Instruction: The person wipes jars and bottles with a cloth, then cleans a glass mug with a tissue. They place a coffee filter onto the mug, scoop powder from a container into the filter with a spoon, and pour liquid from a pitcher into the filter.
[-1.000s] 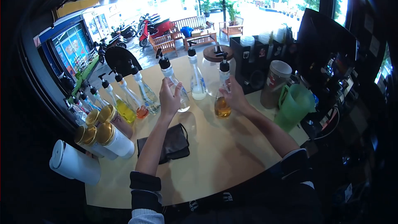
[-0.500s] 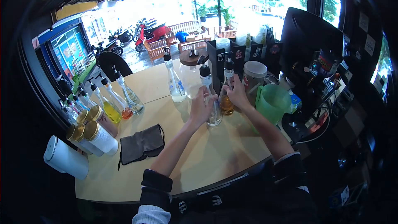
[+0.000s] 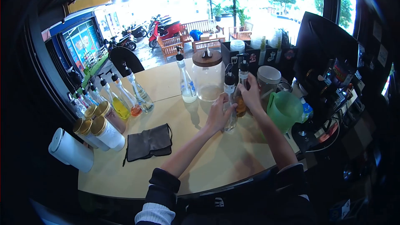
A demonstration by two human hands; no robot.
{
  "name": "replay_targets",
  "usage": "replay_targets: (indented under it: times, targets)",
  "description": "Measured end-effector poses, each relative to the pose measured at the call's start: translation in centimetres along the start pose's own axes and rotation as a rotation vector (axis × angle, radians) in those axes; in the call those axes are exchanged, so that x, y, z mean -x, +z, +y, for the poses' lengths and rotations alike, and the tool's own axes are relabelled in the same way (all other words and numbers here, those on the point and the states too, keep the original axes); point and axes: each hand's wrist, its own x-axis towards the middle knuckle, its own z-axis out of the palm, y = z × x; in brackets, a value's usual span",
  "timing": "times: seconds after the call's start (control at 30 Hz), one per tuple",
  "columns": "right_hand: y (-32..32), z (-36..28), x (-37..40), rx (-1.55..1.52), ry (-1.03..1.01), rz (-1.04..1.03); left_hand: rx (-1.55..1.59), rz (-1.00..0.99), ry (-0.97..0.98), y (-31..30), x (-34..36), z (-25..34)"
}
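Observation:
My left hand (image 3: 219, 114) is wrapped round a clear pump bottle (image 3: 230, 126) with a black pump top, upright at the table. Just behind it and to the right, my right hand (image 3: 251, 95) grips the upper part of a pump bottle with amber liquid (image 3: 240, 107). The two bottles stand close together, and my fingers hide part of each. Left of them is a large glass jar (image 3: 205, 81) with a wooden lid. Beyond my left hand stands another pump bottle (image 3: 188, 87) with a little whitish liquid. A green pitcher (image 3: 285, 110) is close to my right forearm.
On the left are several pump bottles (image 3: 119, 109), gold-lidded canisters (image 3: 111, 135) and a white tumbler (image 3: 71, 150). A dark folded cloth (image 3: 149, 143) lies on the table (image 3: 196, 173). Behind my right hand are a lidded tub (image 3: 268, 77) and a black cup organizer (image 3: 287, 54); a monitor (image 3: 327, 41) stands right.
The view has shifted, so the scene sits farther right. Against the glass jar, the clear pump bottle in my left hand has moved right and nearer me. Both hands keep their hold.

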Motion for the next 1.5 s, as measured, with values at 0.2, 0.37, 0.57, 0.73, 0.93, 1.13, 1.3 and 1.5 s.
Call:
replay_targets:
  times: [0.2,0.37,0.57,0.73,0.93,1.13,1.3,1.5]
  targets:
    - [-1.1,-4.2,3.1,0.182,-0.295,0.192,-0.048,0.079,0.201,-5.5,0.1,-2.5]
    - [-1.0,-5.9,5.4,0.157,-0.374,0.151,-0.190,0.650,0.062,-10.8,-4.8,-13.0]
    - [-1.1,-7.2,9.3,0.146,-0.292,0.091,-0.243,0.186,-0.235,-12.0,-7.8,-16.2]
    - [-2.6,-7.2,11.7,0.208,-0.249,0.024,-0.274,0.251,-0.142,-11.8,-6.1,-16.7]
    - [-3.4,-7.3,13.8,0.160,-0.153,0.050,-0.189,0.105,-0.035,-11.9,0.5,-9.8]
    - [-1.8,-8.9,14.8,0.105,-0.161,0.025,-0.079,0.022,-0.033,-9.7,5.5,-3.7]
    - [-1.0,-9.8,16.0,0.128,-0.215,-0.024,-0.035,-0.010,-0.054,-8.2,7.4,-0.9]
    - [-0.4,-10.7,16.8,0.105,-0.271,-0.031,-0.049,-0.016,-0.105,-6.1,8.9,0.2]
